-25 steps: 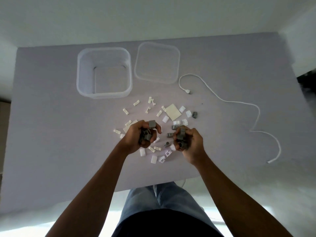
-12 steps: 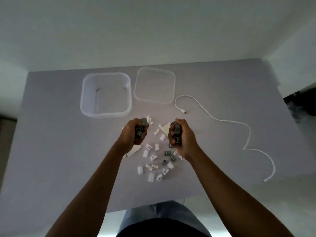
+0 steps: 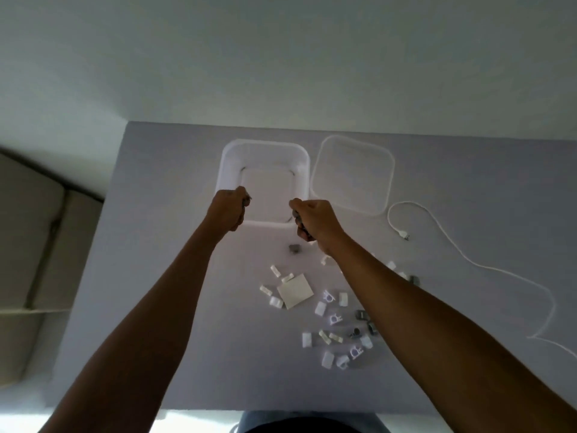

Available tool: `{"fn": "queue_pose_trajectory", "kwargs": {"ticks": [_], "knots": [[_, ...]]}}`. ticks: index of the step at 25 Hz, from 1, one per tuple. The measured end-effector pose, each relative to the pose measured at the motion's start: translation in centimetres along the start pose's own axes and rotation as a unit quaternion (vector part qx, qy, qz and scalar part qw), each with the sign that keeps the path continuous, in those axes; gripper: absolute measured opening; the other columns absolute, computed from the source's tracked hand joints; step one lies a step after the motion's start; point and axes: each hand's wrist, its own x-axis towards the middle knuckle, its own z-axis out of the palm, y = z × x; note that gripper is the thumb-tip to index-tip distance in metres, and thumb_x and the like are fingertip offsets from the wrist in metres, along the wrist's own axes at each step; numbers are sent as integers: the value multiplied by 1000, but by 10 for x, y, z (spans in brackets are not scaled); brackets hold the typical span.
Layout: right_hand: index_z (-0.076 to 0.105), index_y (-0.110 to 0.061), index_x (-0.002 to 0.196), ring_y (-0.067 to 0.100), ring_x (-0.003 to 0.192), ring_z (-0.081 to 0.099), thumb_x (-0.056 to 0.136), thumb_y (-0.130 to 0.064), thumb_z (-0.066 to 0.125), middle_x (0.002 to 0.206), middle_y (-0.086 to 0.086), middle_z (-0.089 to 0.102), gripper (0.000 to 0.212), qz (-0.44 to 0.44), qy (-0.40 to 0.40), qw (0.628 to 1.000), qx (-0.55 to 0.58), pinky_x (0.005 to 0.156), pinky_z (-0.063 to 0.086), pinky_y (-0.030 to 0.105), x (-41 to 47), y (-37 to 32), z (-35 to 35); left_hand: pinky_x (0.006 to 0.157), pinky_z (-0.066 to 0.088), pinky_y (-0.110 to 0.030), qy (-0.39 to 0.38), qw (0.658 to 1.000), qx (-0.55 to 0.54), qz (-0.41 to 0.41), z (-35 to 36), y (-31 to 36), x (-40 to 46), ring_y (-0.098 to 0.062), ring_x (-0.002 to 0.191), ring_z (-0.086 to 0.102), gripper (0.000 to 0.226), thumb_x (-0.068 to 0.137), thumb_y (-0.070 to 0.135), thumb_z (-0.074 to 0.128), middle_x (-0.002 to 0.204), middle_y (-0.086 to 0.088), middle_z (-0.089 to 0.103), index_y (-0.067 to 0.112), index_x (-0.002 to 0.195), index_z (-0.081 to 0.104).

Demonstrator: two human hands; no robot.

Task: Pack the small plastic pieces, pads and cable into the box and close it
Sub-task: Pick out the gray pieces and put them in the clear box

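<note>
Two hands hover at the near rim of the open box (image 3: 264,170), each fisted around a clutch of grey plastic pieces, placed so that loosening the fingers would likely drop the load straight in. The left hand (image 3: 229,210) is curled tight at the left near corner; the right hand (image 3: 312,221) is curled at the right near corner, grey bits showing between its fingers. The box looks empty inside. One lid (image 3: 352,173) lies just right of it, ready for closing. One white cable (image 3: 462,254) snakes along the worktop (image 3: 156,245). One square pad (image 3: 295,290) shows among roughly twenty loose clips; one grey piece (image 3: 294,249) lies apart, near the box.
</note>
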Motion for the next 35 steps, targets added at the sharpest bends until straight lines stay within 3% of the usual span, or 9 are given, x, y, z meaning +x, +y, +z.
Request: {"fn": "queue_pose_trajectory", "kwargs": {"ticks": [4, 9, 17, 23, 26, 28, 31, 33, 35], "knots": [[61, 8, 70, 17, 39, 49, 83, -25, 65, 52, 11, 56, 35, -76, 32, 986, -146, 43, 43, 25, 36, -7, 23, 50, 37, -33, 48, 953, 271, 125, -7, -12, 25, -24, 50, 49, 47, 93, 32, 43, 54, -11, 54, 0, 61, 55], [58, -12, 67, 11, 53, 54, 90, -39, 65, 59, 0, 58, 36, -155, 0, 945, -289, 54, 46, 24, 61, -6, 37, 49, 32, -31, 58, 902, 386, 184, -3, -14, 42, -22, 47, 45, 46, 97, 33, 38, 52, -7, 48, 11, 57, 40], [40, -13, 62, 12, 51, 41, 95, -34, 59, 58, 1, 43, 44, -41, -31, 890, -453, 48, 29, 25, 65, 22, 25, 68, 46, -32, -172, 807, 552, 117, 14, -46, 37, -21, 69, 58, 41, 98, 42, 40, 71, -5, 57, 11, 75, 55], [54, -6, 87, 23, 75, 55, 96, -41, 54, 72, 5, 53, 37, 19, -49, 915, -400, 68, 44, 31, 76, 35, 50, 77, 44, -31, -228, 770, 594, 56, 20, -46, 37, -25, 91, 60, 36, 103, 28, 33, 105, -12, 62, 6, 117, 58], [56, -10, 98, 26, 86, 57, 97, -40, 50, 91, 10, 57, 31, 42, -58, 944, -322, 88, 54, 41, 79, 35, 69, 82, 50, -34, -227, 747, 623, 54, 12, -49, 38, -25, 94, 59, 31, 100, 25, 42, 107, -13, 61, 6, 117, 58], [52, -11, 96, 27, 86, 56, 97, -34, 50, 94, 11, 57, 23, 52, -61, 952, -296, 90, 53, 40, 78, 35, 79, 81, 53, -34, -218, 761, 609, 46, 3, -56, 39, -24, 90, 62, 25, 96, 19, 50, 102, -12, 62, 3, 112, 60], [56, -6, 96, 26, 85, 54, 97, -25, 48, 96, 16, 59, 21, 66, -83, 951, -292, 81, 47, 36, 74, 31, 91, 84, 54, -37, -148, 833, 517, 134, -16, -62, 31, -26, 97, 64, 21, 94, 14, 55, 109, -12, 62, 4, 112, 60], [61, 0, 102, 25, 90, 51, 99, -23, 41, 103, 20, 60, 30, 56, -105, 942, -315, 83, 42, 35, 71, 29, 97, 85, 54, -40, -4, 885, 413, 214, -27, -60, 16, -26, 99, 63, 25, 93, 14, 57, 112, -11, 61, 6, 117, 59], [62, 3, 105, 26, 95, 53, 99, -21, 37, 104, 19, 60, 35, 43, -117, 940, -318, 87, 42, 35, 67, 28, 104, 87, 53, -44, 140, 911, 334, 196, -34, -59, 4, -30, 103, 60, 34, 95, 19, 56, 119, -18, 56, 5, 125, 53]]}}
